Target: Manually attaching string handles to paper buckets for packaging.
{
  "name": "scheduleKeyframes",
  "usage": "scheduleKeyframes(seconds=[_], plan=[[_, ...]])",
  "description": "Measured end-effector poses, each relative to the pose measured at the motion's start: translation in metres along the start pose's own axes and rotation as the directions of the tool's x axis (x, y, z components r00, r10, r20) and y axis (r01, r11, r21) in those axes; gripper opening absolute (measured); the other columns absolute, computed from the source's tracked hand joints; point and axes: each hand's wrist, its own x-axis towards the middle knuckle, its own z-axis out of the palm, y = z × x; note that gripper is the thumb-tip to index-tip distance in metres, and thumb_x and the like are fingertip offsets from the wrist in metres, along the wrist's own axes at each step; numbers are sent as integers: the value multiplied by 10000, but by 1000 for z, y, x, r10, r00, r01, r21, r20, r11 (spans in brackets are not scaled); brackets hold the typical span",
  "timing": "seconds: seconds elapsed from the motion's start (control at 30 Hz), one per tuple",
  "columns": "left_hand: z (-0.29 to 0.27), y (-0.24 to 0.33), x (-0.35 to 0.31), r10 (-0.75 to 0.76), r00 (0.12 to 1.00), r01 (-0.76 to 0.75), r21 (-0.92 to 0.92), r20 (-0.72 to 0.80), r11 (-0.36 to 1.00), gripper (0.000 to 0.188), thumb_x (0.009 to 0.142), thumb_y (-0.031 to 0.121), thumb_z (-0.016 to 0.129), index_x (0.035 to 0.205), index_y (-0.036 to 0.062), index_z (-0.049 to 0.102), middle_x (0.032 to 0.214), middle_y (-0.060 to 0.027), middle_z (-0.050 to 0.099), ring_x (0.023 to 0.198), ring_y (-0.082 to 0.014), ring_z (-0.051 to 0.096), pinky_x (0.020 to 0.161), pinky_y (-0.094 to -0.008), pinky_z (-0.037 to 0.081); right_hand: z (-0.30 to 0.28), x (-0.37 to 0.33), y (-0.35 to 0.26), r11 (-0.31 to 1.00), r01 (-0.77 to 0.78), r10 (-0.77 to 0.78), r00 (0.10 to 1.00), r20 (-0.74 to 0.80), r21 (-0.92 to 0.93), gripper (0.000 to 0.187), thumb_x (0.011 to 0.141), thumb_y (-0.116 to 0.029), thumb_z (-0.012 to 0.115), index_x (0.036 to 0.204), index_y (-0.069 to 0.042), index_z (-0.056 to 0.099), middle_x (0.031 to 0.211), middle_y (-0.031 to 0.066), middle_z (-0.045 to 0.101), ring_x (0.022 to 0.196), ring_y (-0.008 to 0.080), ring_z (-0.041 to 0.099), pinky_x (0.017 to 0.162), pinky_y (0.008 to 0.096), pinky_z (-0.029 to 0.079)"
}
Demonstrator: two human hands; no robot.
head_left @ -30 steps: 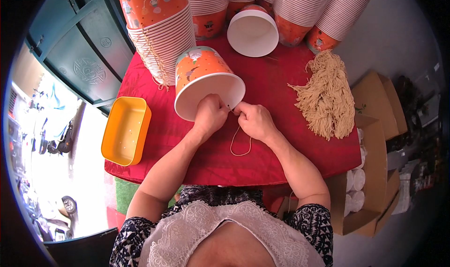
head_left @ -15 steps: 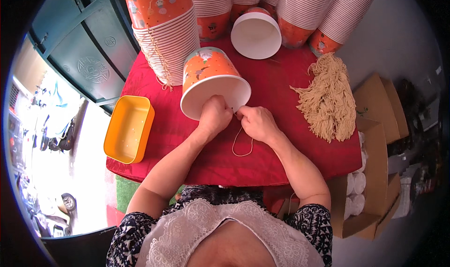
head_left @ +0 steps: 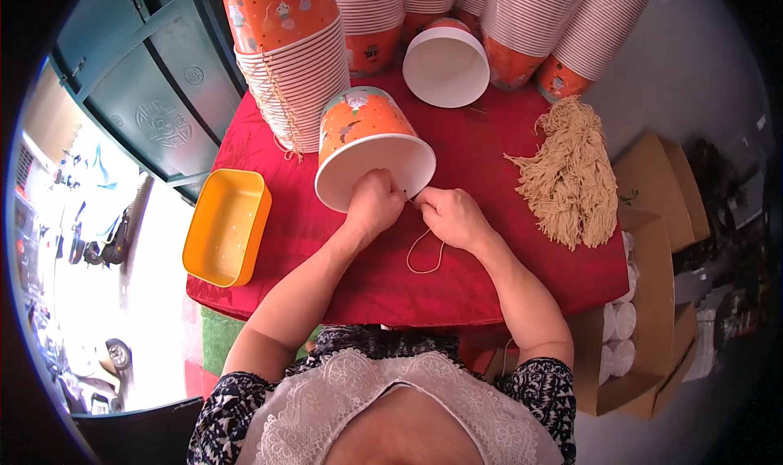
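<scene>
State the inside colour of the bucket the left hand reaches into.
White: the bucket's inside shows best in the head view.

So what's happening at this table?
A person is working on an orange bucket tipped with its open mouth toward them. Their left hand is curled inside the mouth, and their right hand, at the rim, seems to pinch a thin cord that hangs in a loop. A bundle of strings lies to the right, a yellow bin to the left.
</scene>
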Motion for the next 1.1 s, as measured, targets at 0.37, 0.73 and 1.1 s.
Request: scheduleKeyframes(seconds=[0.37, 0.73, 1.1], plan=[[7, -5, 2, -33, 999, 31, -71, -22, 997, 128, 733, 57, 591, 716, -56, 649, 726, -275, 630, 739, -414, 659, 679, -466, 525, -3, 1, -1, 990, 97, -102, 994, 47, 106, 170, 841, -84, 546, 912, -5, 678, 813, 199, 677, 742, 316, 685, 675, 406, 530], [6, -5, -6, 132, 990, -131, 31, -44, 991, 133, 768, 84, 623, 756, -48, 634, 750, -251, 638, 741, -409, 648, 670, -456, 519, -2, 14, 10, 981, -181, 187, 977, -105, 63, 313, 867, -268, 610, 787, 31, 655, 771, 264, 626, 732, 433, 639, 632, 481, 502], [-78, 54, -100, 643, 753, -658, -196, -142, 727, 179, 769, -58, 605, 941, -7, 617, 895, -156, 605, 769, -322, 634, 674, -374, 528, -34, 14, -11, 983, -71, 113, 962, -249, 171, 201, 932, -159, 568, 970, 25, 639, 821, 262, 631, 781, 393, 665, 643, 417, 495]])
